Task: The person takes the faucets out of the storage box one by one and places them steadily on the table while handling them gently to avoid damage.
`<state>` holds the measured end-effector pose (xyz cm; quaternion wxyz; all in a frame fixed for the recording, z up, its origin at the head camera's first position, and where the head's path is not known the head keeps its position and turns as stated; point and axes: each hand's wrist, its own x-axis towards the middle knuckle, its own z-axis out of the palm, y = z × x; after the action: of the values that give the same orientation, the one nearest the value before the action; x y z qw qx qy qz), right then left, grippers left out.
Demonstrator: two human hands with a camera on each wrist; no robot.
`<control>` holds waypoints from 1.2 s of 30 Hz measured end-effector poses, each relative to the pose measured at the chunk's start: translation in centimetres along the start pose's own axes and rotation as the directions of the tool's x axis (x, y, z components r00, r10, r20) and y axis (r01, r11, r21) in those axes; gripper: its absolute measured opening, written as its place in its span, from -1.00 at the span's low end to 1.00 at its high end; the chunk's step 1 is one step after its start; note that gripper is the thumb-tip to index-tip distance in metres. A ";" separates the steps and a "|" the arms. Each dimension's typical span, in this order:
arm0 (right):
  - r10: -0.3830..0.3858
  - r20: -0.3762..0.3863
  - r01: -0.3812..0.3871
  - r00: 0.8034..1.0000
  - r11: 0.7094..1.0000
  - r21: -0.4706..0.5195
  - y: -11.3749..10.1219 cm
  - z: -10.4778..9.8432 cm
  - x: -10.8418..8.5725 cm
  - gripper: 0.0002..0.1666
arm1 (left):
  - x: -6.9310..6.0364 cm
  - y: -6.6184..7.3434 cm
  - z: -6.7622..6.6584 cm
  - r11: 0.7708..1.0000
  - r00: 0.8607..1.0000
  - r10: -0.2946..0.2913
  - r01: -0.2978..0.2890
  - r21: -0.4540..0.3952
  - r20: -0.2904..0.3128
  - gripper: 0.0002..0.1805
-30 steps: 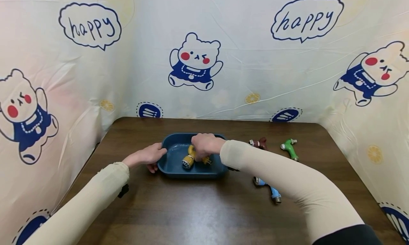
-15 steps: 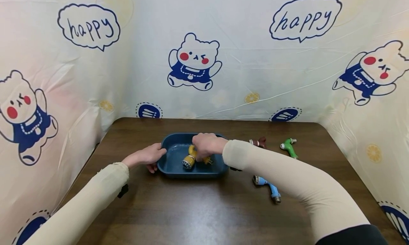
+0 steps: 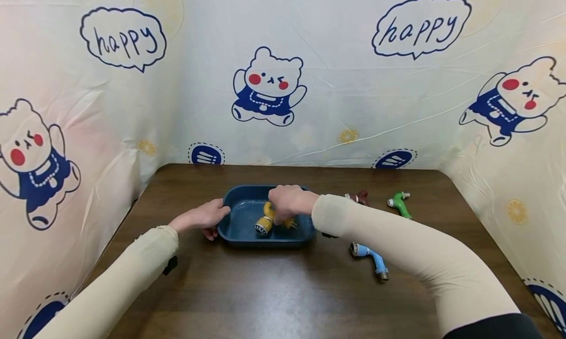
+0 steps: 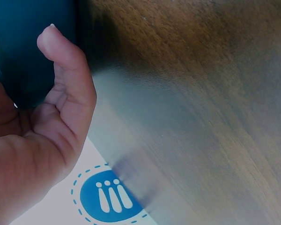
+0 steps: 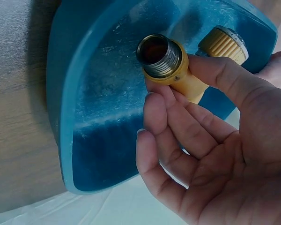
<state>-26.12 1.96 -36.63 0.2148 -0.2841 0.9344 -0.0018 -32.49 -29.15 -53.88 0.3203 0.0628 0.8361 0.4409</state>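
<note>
In the head view a dark blue tray (image 3: 245, 242) sits on the table. My left hand (image 3: 207, 216) grips its left end, thumb at the rim. The left wrist view shows that hand's curled finger (image 4: 77, 75) against the tray wall (image 4: 28, 70). My right hand (image 3: 289, 203) reaches into the tray and pinches a yellow hose nozzle (image 3: 264, 225) between thumb and fingers. From the right wrist, the nozzle's threaded metal end (image 5: 161, 56) points up past the fingertips, with a ribbed yellow head (image 5: 223, 46) beyond the thumb. The hand covers the nozzle's middle.
Right of the tray lie a blue nozzle (image 3: 371, 260), a green nozzle (image 3: 400, 205) and a maroon nozzle (image 3: 360, 197), partly behind my right sleeve. A printed cloth (image 3: 336, 83) hangs behind and beside the brown table (image 3: 247, 295).
My right hand and the yellow nozzle have shifted slightly to the right inside the tray. My left hand and the tray hold their place.
</note>
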 end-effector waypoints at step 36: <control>0.037 -0.021 -0.037 0.999 0.999 -0.009 0.7 -0.2 -1.6 -0.62 | 0.2 0.0 0.1 1.000 1.000 0.010 -0.010 -0.009 -0.005 -0.60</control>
<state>-25.36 3.35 -35.87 0.2038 -0.2676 0.9417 0.0038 -32.61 -28.98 -54.03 0.3163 0.0643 0.8347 0.4463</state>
